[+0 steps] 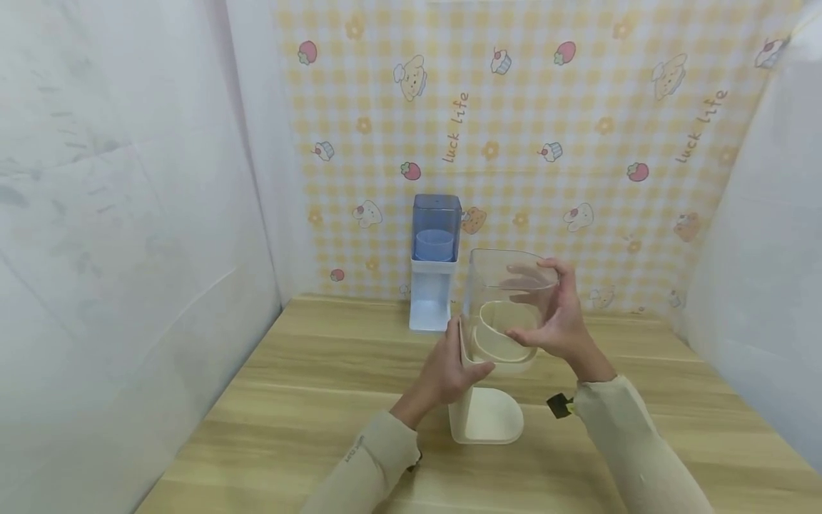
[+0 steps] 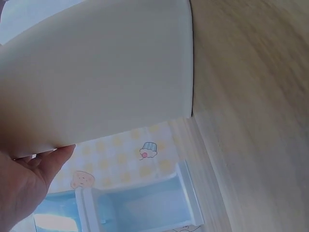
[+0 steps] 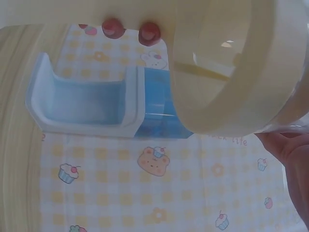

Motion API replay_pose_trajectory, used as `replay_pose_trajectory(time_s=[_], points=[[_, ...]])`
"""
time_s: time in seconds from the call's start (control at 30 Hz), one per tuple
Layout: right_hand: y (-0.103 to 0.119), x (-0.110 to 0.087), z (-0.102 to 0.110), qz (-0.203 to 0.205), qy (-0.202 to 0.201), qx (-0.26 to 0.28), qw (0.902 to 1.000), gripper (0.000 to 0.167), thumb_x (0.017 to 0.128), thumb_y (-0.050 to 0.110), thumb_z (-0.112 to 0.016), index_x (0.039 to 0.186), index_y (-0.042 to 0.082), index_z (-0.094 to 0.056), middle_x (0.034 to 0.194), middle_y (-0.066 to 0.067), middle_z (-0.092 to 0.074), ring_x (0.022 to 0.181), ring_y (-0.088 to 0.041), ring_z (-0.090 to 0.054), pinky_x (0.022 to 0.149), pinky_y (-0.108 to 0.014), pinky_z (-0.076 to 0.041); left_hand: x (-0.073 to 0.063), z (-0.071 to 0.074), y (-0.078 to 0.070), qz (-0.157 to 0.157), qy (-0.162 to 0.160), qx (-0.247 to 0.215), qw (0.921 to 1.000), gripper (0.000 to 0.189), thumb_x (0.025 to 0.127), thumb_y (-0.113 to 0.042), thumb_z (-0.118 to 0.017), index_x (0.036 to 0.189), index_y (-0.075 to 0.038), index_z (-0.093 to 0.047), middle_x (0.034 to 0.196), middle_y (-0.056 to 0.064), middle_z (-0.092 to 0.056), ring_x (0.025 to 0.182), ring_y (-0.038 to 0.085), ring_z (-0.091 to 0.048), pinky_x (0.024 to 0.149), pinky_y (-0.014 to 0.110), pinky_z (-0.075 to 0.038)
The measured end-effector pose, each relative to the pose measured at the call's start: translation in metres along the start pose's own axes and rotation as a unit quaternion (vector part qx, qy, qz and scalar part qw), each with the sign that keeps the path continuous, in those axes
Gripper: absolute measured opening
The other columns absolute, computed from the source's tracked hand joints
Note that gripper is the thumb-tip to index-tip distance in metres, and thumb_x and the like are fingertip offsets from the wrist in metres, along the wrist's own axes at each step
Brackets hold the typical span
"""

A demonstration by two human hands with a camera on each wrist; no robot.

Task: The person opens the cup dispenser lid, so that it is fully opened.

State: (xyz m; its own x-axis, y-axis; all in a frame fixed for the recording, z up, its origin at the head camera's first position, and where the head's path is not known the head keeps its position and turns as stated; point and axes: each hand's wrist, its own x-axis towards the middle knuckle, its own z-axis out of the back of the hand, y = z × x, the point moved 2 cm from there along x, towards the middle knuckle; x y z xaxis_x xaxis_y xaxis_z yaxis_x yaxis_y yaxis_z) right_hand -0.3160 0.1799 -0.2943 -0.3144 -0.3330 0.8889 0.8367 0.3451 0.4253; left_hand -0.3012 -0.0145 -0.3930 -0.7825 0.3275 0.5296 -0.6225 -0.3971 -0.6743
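Observation:
A cream pet-feeder-like dispenser (image 1: 491,417) stands upright on the wooden table, its rounded base at the bottom and a clear tank (image 1: 497,275) on top. Inside the lower tank a cream round collar (image 1: 504,335) shows. The left hand (image 1: 446,368) grips the cream stand at its left side, thumb toward the front. The right hand (image 1: 561,318) holds the clear tank from the right, its fingers behind and thumb in front. In the left wrist view the stand's cream panel (image 2: 111,72) hides most of the left fingers. Fingertips (image 3: 149,34) show against the cream stand in the right wrist view.
A similar blue-and-white dispenser (image 1: 433,264) stands at the table's back edge, just left of the cream one. Behind it hangs a yellow checked cloth (image 1: 514,193). White sheets (image 1: 160,214) close off both sides. The wooden table (image 1: 289,428) spreads around the cream base.

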Motion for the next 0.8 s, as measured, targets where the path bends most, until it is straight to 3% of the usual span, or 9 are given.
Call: replay_pose_trajectory(time_s=[0.27, 0.47, 0.57, 0.8], points=[[-0.004, -0.003, 0.003, 0.002, 0.0, -0.02, 0.9998, 0.1, 0.068, 0.003, -0.09, 0.138, -0.006, -0.019, 0.135, -0.035, -0.046, 0.117, -0.034, -0.06, 0.088, -0.038, -0.055, 0.003, -0.002, 0.002, -0.004, -0.006, -0.009, 0.9999, 0.097, 0.079, -0.07, -0.056, 0.146, -0.006, -0.028, 0.117, 0.007, -0.057, 0.096, 0.016, -0.06, 0.08, 0.03, -0.053], [-0.005, -0.007, 0.006, -0.017, -0.003, 0.014, 0.9998, 0.1, 0.072, 0.008, -0.089, 0.14, 0.001, -0.017, 0.139, -0.028, -0.045, 0.122, -0.03, -0.057, 0.092, -0.038, -0.054, 0.004, -0.01, 0.001, -0.017, 0.003, -0.028, 0.9995, 0.096, 0.079, -0.076, -0.053, 0.143, -0.009, -0.029, 0.115, 0.004, -0.056, 0.094, 0.011, -0.059, 0.079, 0.025, -0.052], [-0.004, -0.004, 0.003, -0.035, -0.002, 0.019, 0.9992, 0.101, 0.073, 0.013, -0.089, 0.142, 0.004, -0.016, 0.143, -0.026, -0.042, 0.124, -0.031, -0.055, 0.095, -0.039, -0.052, 0.004, -0.007, 0.0, -0.028, -0.007, -0.02, 0.9994, 0.099, 0.078, -0.081, -0.049, 0.142, -0.008, -0.029, 0.114, 0.005, -0.057, 0.093, 0.011, -0.059, 0.076, 0.024, -0.052], [-0.007, 0.002, -0.004, -0.043, -0.007, 0.006, 0.999, 0.091, 0.08, 0.013, -0.084, 0.141, 0.004, -0.018, 0.135, -0.027, -0.053, 0.107, -0.034, -0.066, 0.089, -0.039, -0.055, 0.003, 0.001, 0.005, -0.023, -0.012, -0.015, 0.9996, 0.099, 0.077, -0.083, -0.049, 0.142, -0.01, -0.03, 0.114, 0.004, -0.058, 0.093, 0.012, -0.059, 0.077, 0.025, -0.052]])
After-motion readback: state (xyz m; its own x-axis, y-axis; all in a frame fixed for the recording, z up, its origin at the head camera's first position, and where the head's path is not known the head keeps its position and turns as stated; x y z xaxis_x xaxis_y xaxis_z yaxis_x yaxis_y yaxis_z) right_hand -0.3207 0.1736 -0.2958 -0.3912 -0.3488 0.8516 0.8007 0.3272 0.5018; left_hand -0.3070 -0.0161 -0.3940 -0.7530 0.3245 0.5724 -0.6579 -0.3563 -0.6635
